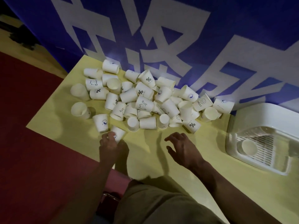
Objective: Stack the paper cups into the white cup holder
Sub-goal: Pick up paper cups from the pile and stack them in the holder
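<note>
Gripping a paper cup (119, 133) near the table's (186, 188) left edge, your left hand (111, 147) holds; your right hand (182, 147) hovers open, empty.

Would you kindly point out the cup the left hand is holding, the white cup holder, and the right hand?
held cup (119, 134), head view, on its side wall above the fingers.
white cup holder (252, 118), head view, on its bare white top.
right hand (182, 148), head view, on the back of the hand.

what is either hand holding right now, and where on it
The left hand grips one paper cup by its side wall near one end. The right hand holds nothing, fingers spread above the table.
</note>
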The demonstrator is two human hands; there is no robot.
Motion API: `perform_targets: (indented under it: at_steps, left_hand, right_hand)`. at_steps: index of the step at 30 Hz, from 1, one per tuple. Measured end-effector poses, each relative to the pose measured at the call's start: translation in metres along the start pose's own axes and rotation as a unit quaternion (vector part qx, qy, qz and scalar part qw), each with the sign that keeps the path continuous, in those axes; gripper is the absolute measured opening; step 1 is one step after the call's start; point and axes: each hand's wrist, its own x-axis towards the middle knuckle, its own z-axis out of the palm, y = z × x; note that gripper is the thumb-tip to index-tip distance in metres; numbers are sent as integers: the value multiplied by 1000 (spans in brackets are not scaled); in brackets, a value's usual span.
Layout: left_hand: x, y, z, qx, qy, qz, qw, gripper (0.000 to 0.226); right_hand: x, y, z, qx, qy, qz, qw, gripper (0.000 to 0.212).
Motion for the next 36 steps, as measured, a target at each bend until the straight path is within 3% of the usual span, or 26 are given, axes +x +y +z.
perform_targets:
  at_steps: [4, 8, 12, 14, 16, 22, 28, 31, 36]
  left_hand:
    - [8, 2, -5, -56, -39, -50, 996, 38]
    - [10, -10, -1, -60, -64, -29, 996, 38]
    - [7, -23, -2, -142, -89, -40, 985, 56]
    - [6, -31, -2, -150, -130, -54, 979, 83]
    - [2, -41, -2, -160, -152, -48, 974, 96]
    - [-6, -61, 0, -169, -184, -25, 968, 90]
    - [7, -57, 6, -187, -217, -5, 958, 102]
    - [16, -40, 2, -170, -241, 43, 955, 93]
    - [19, -8, -4, -172, -250, 105, 947, 87]
  right_hand:
    - [46, -39, 12, -32, -37, -25, 998, 40]
    - [95, -72, 25, -58, -62, -28, 996, 60]
    - [135, -93, 42, -65, -65, -32, 995, 69]
    - [150, -102, 50, -74, -70, -38, 994, 68]
    - [159, -110, 54, -101, -91, -33, 990, 64]
    - [152, -110, 65, -109, -143, -18, 984, 37]
    - [113, -93, 73, -91, -138, -6, 986, 42]
    - [98, -84, 66, -55, -127, 21, 990, 48]
    - [67, -60, 40, 60, -34, 75, 995, 52]
